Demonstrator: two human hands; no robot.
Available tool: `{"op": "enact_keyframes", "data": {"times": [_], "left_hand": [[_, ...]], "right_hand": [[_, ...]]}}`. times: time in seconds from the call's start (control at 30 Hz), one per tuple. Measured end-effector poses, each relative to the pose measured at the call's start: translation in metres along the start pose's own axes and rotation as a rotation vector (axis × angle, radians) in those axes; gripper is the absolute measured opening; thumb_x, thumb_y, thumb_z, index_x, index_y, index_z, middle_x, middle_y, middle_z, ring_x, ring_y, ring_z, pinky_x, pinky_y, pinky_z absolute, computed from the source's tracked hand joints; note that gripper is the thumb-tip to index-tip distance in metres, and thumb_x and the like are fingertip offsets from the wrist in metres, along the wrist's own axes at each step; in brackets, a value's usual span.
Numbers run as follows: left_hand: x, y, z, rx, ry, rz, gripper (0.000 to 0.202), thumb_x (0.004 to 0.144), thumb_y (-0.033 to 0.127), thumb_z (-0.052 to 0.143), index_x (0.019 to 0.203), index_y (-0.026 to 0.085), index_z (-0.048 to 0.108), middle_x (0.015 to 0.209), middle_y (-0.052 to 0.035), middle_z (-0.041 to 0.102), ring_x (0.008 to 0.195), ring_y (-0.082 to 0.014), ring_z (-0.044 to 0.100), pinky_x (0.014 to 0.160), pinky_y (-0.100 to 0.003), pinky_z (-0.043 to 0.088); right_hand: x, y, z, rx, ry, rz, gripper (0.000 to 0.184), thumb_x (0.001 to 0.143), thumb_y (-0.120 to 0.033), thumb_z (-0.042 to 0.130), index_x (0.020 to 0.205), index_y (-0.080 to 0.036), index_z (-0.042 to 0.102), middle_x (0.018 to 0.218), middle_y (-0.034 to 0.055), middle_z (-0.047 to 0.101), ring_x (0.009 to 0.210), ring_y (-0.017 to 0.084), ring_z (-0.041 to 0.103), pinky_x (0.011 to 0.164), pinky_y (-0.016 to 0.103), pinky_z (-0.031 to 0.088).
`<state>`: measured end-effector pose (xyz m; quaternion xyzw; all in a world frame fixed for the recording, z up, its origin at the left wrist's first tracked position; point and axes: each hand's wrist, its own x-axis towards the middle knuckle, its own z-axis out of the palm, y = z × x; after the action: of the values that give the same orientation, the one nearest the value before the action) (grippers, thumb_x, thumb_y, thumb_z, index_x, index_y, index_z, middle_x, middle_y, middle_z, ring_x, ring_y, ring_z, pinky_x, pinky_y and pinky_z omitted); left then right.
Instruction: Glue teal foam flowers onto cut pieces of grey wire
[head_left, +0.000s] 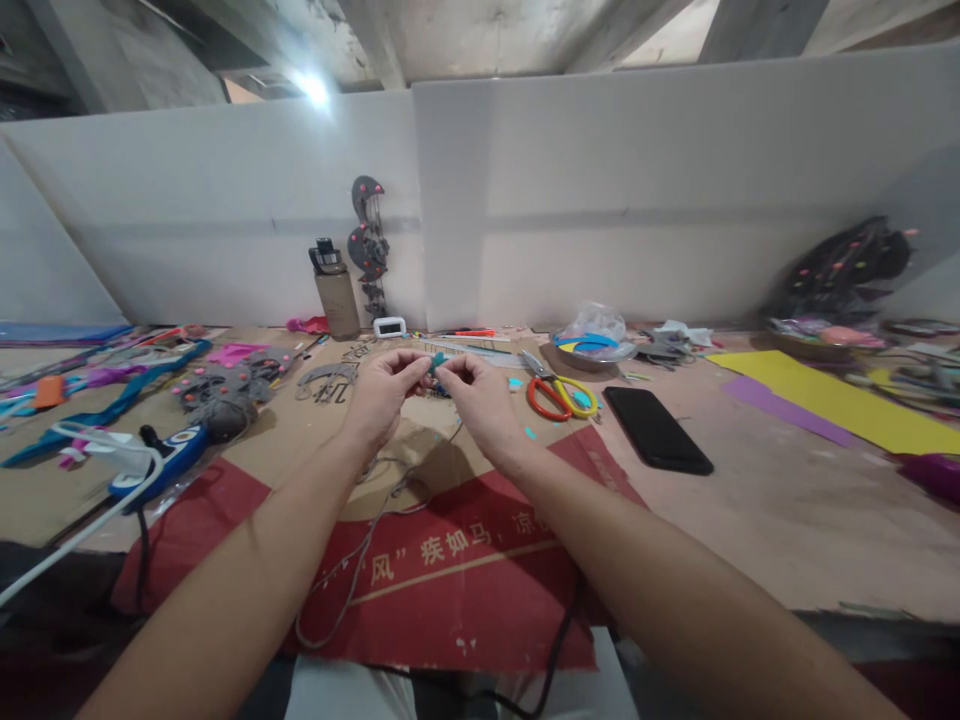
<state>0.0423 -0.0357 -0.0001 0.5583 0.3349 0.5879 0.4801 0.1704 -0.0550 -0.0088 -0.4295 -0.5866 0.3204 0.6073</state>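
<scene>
My left hand [384, 385] and my right hand [480, 395] meet above the cardboard sheet [300, 450], fingers pinched together. Between their fingertips sits a small teal piece [437, 361], gripped from both sides. A thin grey cord [375, 520] runs from under the hands down toward me across the red printed area [465, 580]. Small teal scraps [529, 432] lie on the cardboard just right of my right hand.
Red and yellow scissors [559, 395] and a black phone [657, 430] lie to the right. A bowl with a plastic bag [592, 340], yellow and purple sheets [825, 400], a bottle [336, 290], a grey ornament [367, 245], and a glue gun [157, 460] ring the table.
</scene>
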Motion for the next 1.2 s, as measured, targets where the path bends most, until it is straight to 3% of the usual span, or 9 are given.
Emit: {"op": "enact_keyframes", "data": {"times": [0.4, 0.77, 0.9, 1.2], "left_hand": [[0.0016, -0.0032, 0.0003, 0.012, 0.048, -0.020, 0.018, 0.062, 0.028, 0.074, 0.070, 0.015, 0.063, 0.063, 0.0016, 0.057, 0.051, -0.0057, 0.047, 0.053, -0.021, 0.038], [0.0022, -0.0037, -0.0011, -0.018, 0.021, -0.051, 0.020, 0.064, 0.030, 0.073, 0.072, 0.015, 0.061, 0.054, 0.0028, 0.052, 0.046, -0.0060, 0.044, 0.044, -0.020, 0.032], [0.0016, -0.0019, 0.0001, -0.042, 0.015, -0.072, 0.021, 0.064, 0.030, 0.073, 0.073, 0.015, 0.060, 0.054, 0.0024, 0.052, 0.044, -0.0056, 0.043, 0.041, -0.019, 0.029], [0.0002, -0.0027, 0.0010, -0.021, 0.021, -0.090, 0.022, 0.066, 0.029, 0.072, 0.075, 0.014, 0.059, 0.055, 0.0027, 0.053, 0.045, -0.0054, 0.044, 0.041, -0.018, 0.031]], "right_hand": [[-0.0022, -0.0031, 0.0002, -0.093, 0.021, -0.020, 0.015, 0.074, -0.032, 0.056, 0.067, -0.019, 0.052, 0.062, -0.0026, 0.050, 0.059, 0.012, 0.043, 0.058, 0.026, 0.035], [-0.0014, 0.0004, 0.0012, 0.105, 0.024, 0.012, 0.025, 0.074, -0.032, 0.059, 0.092, -0.021, 0.045, 0.065, -0.0072, 0.041, 0.058, 0.010, 0.040, 0.055, 0.024, 0.033], [-0.0024, -0.0011, 0.0001, 0.081, 0.033, -0.071, 0.016, 0.076, -0.030, 0.056, 0.087, -0.021, 0.050, 0.062, -0.0068, 0.040, 0.056, 0.010, 0.038, 0.055, 0.024, 0.032], [-0.0044, -0.0020, -0.0022, -0.161, 0.128, -0.199, 0.010, 0.076, -0.027, 0.058, 0.078, -0.017, 0.060, 0.071, 0.0013, 0.057, 0.066, 0.013, 0.047, 0.062, 0.026, 0.038]]}}
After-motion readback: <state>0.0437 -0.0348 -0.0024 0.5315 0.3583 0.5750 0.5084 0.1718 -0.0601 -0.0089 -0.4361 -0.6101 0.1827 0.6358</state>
